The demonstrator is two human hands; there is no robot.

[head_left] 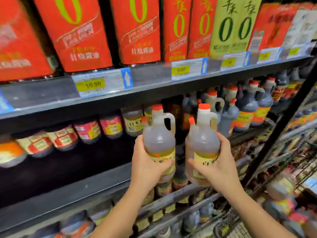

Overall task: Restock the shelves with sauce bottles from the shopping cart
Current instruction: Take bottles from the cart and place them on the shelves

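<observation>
I hold two pale, cloudy sauce bottles with red caps, side handles and yellow labels, both upright in front of the middle shelf. My left hand (147, 162) grips the left bottle (159, 134) around its lower body. Around the label of the right bottle (203, 136) my right hand (216, 162) is wrapped. The bottles stand side by side with a small gap between them, level with the dark opening of the middle shelf (103, 179). The shopping cart's wire basket (228, 219) shows at the lower right with more bottles in it.
The top shelf carries tall red and green cartons (137, 30) above price tags (101, 83). Small jars (89, 131) line the middle shelf at left; dark handled bottles (247, 114) crowd it at right. A black upright post (281, 124) slants at the right. Lower shelves hold more bottles.
</observation>
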